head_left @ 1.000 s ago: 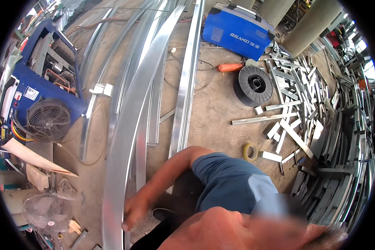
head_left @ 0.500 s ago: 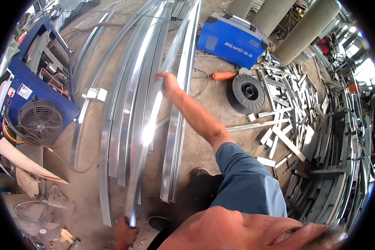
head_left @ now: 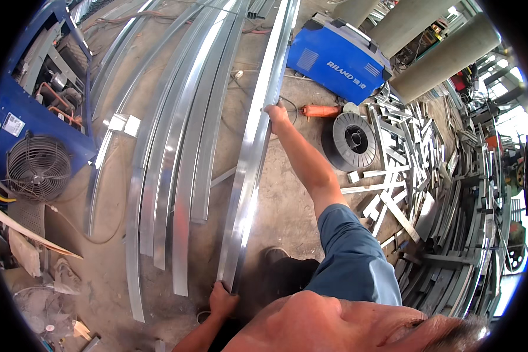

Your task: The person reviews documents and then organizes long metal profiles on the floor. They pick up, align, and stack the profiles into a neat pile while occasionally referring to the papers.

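A long shiny metal profile (head_left: pixel 241 193) runs from near my body toward the far edge. My left hand (head_left: pixel 223 300) is closed on its near end. Farther along, my right hand (head_left: pixel 277 117), arm stretched out, grips its right side, fingertips curled over the top. The profile lies along the right-hand pieces on the floor; whether it rests fully on them, I cannot tell. To its left, several similar long metal profiles (head_left: pixel 185 176) are spread side by side on the concrete.
A blue welding machine (head_left: pixel 339 58) stands at the far right, near an orange-handled tool (head_left: pixel 321 111) and a black wire spool (head_left: pixel 352 141). Metal offcuts (head_left: pixel 402 158) are heaped beyond. Left are a blue housing with a fan (head_left: pixel 39 167), and a cable (head_left: pixel 108 239) on the floor.
Both my hands have moved right with the metal profile. It has gone from over the left-hand row to the pieces on the right. My view has also shifted slightly.
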Available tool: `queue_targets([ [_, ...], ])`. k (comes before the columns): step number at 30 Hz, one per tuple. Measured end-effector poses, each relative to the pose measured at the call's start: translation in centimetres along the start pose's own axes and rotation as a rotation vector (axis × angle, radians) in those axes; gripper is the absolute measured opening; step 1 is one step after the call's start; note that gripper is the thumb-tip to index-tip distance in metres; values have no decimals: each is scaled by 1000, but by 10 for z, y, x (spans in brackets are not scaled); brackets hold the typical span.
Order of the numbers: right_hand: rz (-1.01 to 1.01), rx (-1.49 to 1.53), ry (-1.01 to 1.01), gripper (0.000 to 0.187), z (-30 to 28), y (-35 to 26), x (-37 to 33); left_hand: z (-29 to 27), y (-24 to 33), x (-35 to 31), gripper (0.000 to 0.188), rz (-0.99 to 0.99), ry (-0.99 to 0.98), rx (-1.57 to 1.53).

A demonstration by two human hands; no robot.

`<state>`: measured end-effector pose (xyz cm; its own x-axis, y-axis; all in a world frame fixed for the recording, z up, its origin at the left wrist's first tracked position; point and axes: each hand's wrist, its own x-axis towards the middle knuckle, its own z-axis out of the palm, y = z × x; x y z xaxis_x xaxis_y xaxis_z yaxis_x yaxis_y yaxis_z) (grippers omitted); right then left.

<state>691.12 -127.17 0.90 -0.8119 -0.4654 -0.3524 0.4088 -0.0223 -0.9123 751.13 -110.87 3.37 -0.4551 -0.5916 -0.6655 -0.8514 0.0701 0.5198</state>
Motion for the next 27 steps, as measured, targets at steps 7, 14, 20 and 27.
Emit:
queue_targets([
  [7,-43,-38,-3,62,-11,8,8,25,1,10,43,33,-85,-5],
  [14,-55,-158,63,56,-11,15,17,21,6,18,41,143,-78,33],
  [20,-32,-158,37,58,-14,25,14,16,37,25,39,79,-179,563],
  [27,-24,-55,1,59,-14,36,27,-4,61,28,56,253,35,693],
])
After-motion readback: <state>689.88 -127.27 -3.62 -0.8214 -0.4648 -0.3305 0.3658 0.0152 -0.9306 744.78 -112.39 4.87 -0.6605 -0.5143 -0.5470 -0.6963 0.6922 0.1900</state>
